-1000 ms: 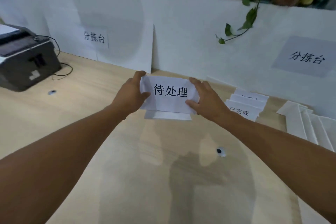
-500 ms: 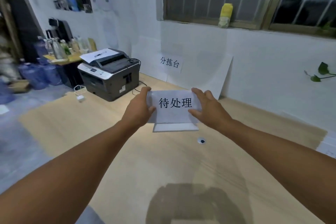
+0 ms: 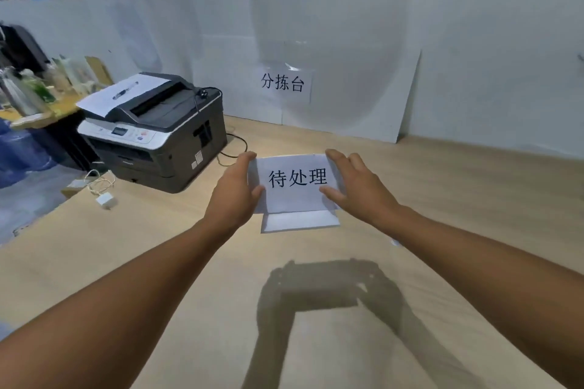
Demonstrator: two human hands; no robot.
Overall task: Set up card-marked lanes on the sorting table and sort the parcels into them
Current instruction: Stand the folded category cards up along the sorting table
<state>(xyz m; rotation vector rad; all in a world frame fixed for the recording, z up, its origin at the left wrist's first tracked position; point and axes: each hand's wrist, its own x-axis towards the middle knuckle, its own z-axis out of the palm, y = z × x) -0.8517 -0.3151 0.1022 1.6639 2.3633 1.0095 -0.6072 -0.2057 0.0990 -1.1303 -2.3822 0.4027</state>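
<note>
Card [image 3: 297, 184] held between left hand [image 3: 233, 196], right hand [image 3: 358, 188].

The desk [image 3: 126, 246] shows pale wood grain, smooth and matt with a faint sheen. The lane card [image 3: 297, 180] is thin white paper, matt, creased at its fold, with black print. The printer [image 3: 177, 148] is dark grey plastic, mostly matt, its control panel lighter and slightly glossy. The sheet [image 3: 104, 98] on its lid is plain white paper. The wall sign [image 3: 282, 84] is paper too, and the leaning board [image 3: 363, 98] looks smooth and white.
</note>
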